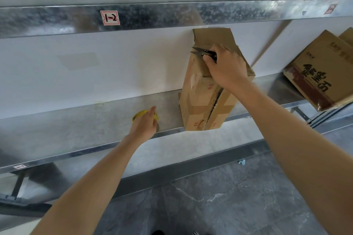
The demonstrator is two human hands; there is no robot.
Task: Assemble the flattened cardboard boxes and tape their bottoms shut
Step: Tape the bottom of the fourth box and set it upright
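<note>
The box (200, 101) stood upright on the shelf (76, 129), right grip (225, 68) closed on black snips (203, 52) at its top, while the left grip (145, 123) covered the tape roll (137, 115) to its left, closure indiscernible.

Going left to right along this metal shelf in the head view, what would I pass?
First the yellow tape roll under the left hand → taped cardboard box, right hand holding snips in front of it → printed flat boxes.

The left hand (145, 124) hides most of the yellow tape roll (138, 115); the right hand (225, 68) covers the handles of the snips (202, 52); at three o'clock the edge crops printed boxes (317, 74).
</note>
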